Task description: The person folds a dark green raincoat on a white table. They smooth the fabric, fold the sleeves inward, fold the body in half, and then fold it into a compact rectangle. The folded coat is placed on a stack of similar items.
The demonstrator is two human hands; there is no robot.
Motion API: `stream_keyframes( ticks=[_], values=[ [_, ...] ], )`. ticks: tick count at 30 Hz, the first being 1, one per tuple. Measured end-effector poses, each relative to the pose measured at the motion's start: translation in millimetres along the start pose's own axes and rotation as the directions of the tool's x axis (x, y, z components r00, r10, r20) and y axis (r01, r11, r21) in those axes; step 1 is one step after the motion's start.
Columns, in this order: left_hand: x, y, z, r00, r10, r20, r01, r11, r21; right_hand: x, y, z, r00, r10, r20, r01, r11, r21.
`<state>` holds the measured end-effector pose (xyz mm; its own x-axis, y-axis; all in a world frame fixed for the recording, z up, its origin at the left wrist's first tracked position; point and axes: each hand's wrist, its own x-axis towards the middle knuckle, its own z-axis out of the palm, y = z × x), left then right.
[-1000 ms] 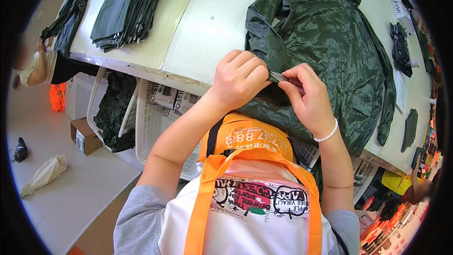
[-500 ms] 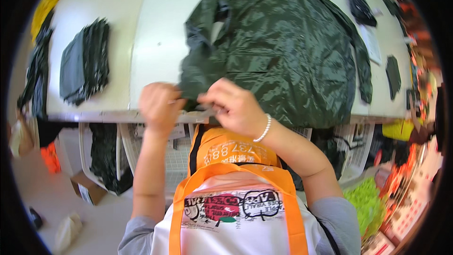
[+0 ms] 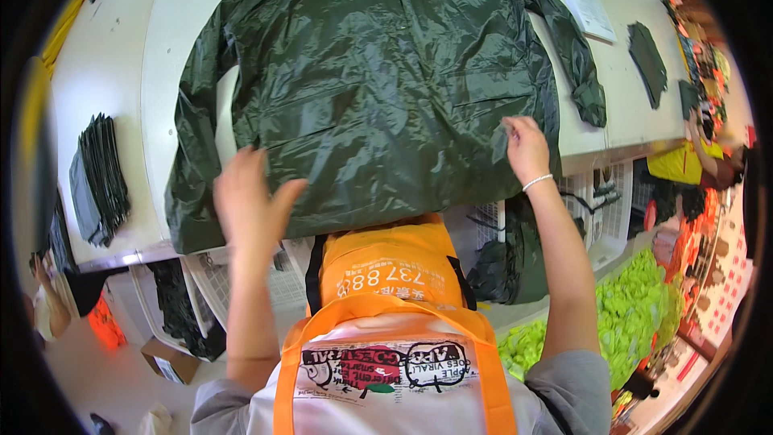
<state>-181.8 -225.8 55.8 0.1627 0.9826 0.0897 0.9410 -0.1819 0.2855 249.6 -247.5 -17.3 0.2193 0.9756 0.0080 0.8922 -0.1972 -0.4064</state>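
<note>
A shiny dark green rain jacket [image 3: 378,89] lies spread on the white table, its sleeves out to both sides and its hem at the near edge. Over its lower left part is my left hand [image 3: 254,197], slightly blurred, with the thumb spread away from the fingers and nothing in it. My right hand [image 3: 529,151], a pale bead bracelet on its wrist, is at the jacket's right side below a pocket flap. Its fingertips are drawn together in a pinch; what is between them, if anything, cannot be made out.
On the white table [image 3: 121,72], a stack of folded dark green pieces [image 3: 101,181] lies left. A paper sheet [image 3: 585,4] and another folded dark piece [image 3: 646,63] lie right. Below are white baskets [image 3: 608,209] and bright green bagged goods [image 3: 636,314]. Another person's arm [image 3: 699,145] shows far right.
My hands were close together at the left cuff; they have moved apart, the right one to the jacket's right side. The left sleeve now lies straight down. The view has shifted right.
</note>
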Motion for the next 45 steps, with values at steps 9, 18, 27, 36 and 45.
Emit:
stream_keyframes(
  ticks=[9, 18, 27, 36, 45],
  values=[
    [5.7, 193.2, 182.2, 0.935, 0.235, 0.266, -0.211, 0.971, -0.116, 125.2, 119.0, 2.9, 0.845, -0.461, 0.270, 0.509, 0.848, -0.146],
    [8.2, 197.0, 185.0, 0.924, 0.172, 0.342, -0.155, 0.985, -0.077, 254.0, 132.7, 18.0, 0.867, -0.161, 0.471, -0.018, 0.936, 0.352],
    [98.2, 258.5, 206.0, 0.900, 0.434, -0.032, -0.406, 0.809, -0.426, 223.0, 123.3, 31.9, 0.984, 0.032, 0.178, -0.092, 0.937, 0.338],
    [175.7, 303.1, 264.2, 0.863, 0.504, -0.001, -0.454, 0.776, -0.438, 125.0, 121.2, 8.0, 0.945, 0.314, 0.092, -0.322, 0.840, 0.437],
    [178.3, 318.5, 262.8, 0.915, 0.403, 0.018, -0.351, 0.818, -0.456, 132.7, 137.2, 15.6, 0.958, 0.231, 0.170, -0.266, 0.938, 0.222]
  ],
)
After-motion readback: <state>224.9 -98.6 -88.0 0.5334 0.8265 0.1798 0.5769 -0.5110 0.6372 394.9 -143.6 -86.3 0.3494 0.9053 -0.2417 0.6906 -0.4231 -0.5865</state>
